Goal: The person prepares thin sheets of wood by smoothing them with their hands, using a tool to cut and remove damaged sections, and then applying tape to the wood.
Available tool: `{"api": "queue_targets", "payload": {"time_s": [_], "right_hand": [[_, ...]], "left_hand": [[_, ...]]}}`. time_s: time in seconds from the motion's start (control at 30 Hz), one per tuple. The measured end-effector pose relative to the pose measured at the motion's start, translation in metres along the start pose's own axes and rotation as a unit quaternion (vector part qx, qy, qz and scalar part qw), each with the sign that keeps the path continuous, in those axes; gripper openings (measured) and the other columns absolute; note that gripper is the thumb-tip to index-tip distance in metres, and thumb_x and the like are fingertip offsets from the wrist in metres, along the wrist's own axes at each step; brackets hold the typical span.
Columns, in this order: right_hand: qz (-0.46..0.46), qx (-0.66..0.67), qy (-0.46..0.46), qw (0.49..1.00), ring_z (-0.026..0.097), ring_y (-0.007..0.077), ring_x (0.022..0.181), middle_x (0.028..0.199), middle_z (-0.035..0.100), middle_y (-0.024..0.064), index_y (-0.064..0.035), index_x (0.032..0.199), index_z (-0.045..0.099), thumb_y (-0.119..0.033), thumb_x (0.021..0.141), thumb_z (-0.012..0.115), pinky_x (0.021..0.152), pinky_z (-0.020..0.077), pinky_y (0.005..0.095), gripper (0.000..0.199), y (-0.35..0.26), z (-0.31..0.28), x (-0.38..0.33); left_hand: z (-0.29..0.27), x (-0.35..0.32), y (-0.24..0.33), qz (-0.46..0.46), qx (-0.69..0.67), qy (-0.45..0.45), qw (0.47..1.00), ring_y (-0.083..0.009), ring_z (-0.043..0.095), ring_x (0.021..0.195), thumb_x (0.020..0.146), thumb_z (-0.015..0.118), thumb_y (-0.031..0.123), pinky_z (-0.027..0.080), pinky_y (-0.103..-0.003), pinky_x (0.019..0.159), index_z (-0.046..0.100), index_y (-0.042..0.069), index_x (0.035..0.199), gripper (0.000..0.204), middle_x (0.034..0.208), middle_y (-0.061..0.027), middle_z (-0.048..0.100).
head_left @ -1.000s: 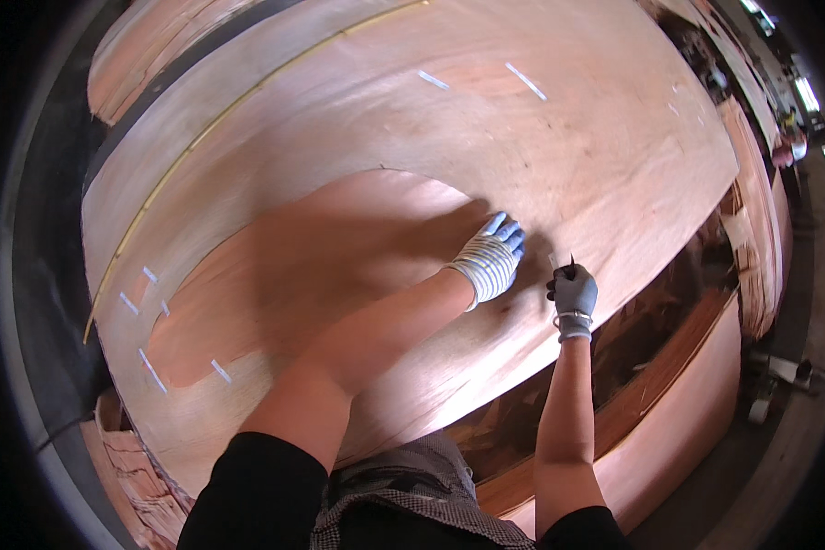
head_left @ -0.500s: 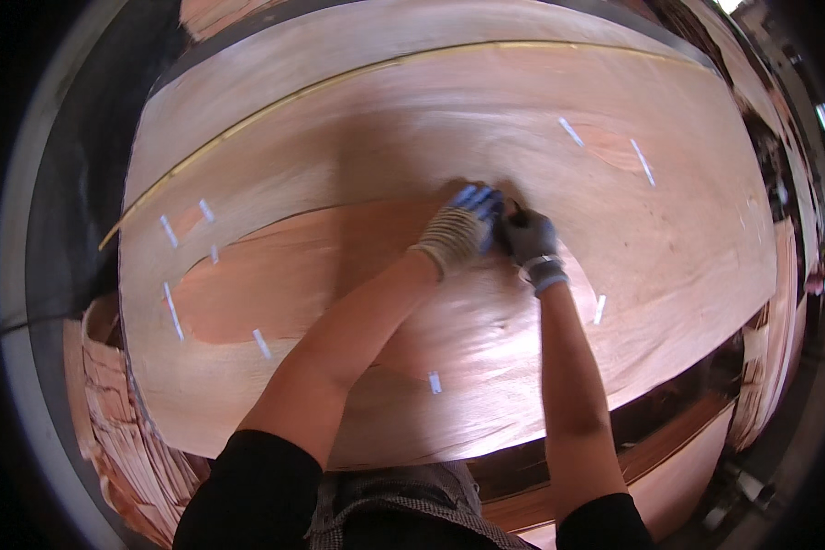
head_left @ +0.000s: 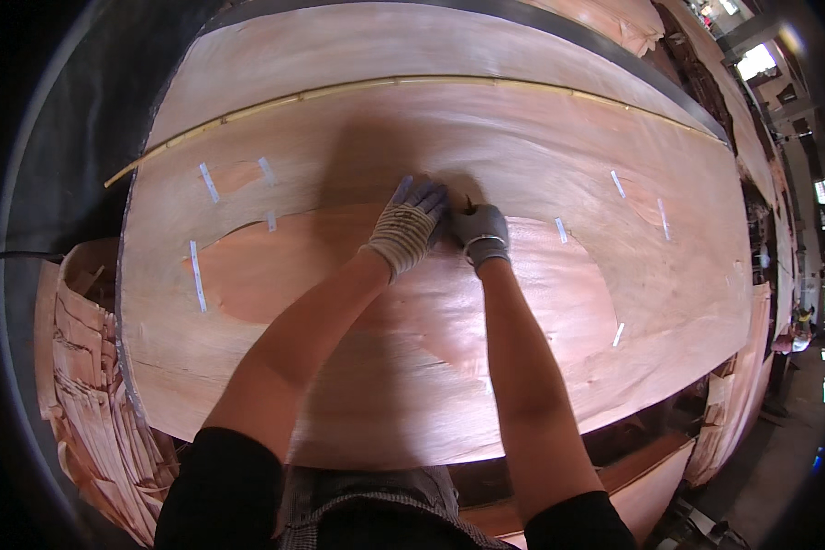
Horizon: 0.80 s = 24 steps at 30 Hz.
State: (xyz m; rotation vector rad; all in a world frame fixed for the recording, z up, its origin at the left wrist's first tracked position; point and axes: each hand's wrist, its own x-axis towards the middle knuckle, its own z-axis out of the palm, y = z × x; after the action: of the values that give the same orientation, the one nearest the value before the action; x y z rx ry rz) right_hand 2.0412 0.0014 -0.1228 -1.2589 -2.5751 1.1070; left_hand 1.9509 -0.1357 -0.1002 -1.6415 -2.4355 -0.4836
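A large pale wood veneer sheet lies in front of me, with a long reddish veneer patch in its middle. My left hand, in a striped knit glove with blue fingers, lies on the patch's upper edge with its fingers stretched out. Close beside it, my right hand, in a grey glove, is closed at the same edge. A small dark point sticks up from the right fist; what it belongs to is hidden. White tape strips cross the patch's edges, one strip just right of my right hand.
A thin yellow strip runs across the sheet's far part. Smaller taped patches lie at upper left and upper right. Stacked, ragged veneer stands at the left, with more veneer at the right.
Both hands have shifted left along the patch's upper edge, and the view has turned somewhat. The tape strip right of my right hand is now visible.
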Motion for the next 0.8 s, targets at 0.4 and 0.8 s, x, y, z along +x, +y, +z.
{"api": "queue_targets", "payload": {"time_s": [0.4, 0.8], "right_hand": [[0.284, 0.259, -0.183, 0.905, 0.056, 0.0127, 0.048, 0.068, 0.064, 0.0059, -0.0058, 0.088, 0.059, -0.019, 0.087, 0.054, 0.039, 0.0386, 0.0254, 0.014, -0.004, 0.090, -0.395], [0.069, -0.105, 0.211, 0.969, 0.061, 0.0315, 0.070, 0.076, 0.062, 0.0169, -0.0046, 0.083, 0.055, -0.018, 0.090, 0.052, 0.060, 0.0453, 0.0400, 0.016, -0.019, 0.173, -0.439]], "left_hand": [[-0.143, -0.211, -0.179, -0.134, -0.087, 0.065, 0.985, -0.0360, 0.054, 0.100, 0.082, 0.052, 0.014, 0.040, -0.045, 0.091, 0.061, 0.004, 0.107, 0.028, 0.108, -0.0171, 0.060], [-0.248, -0.514, -0.301, -0.261, 0.104, -0.094, 0.955, -0.0361, 0.028, 0.129, 0.082, 0.054, 0.031, 0.019, -0.050, 0.108, 0.032, 0.000, 0.135, 0.065, 0.141, -0.0216, 0.029]]}}
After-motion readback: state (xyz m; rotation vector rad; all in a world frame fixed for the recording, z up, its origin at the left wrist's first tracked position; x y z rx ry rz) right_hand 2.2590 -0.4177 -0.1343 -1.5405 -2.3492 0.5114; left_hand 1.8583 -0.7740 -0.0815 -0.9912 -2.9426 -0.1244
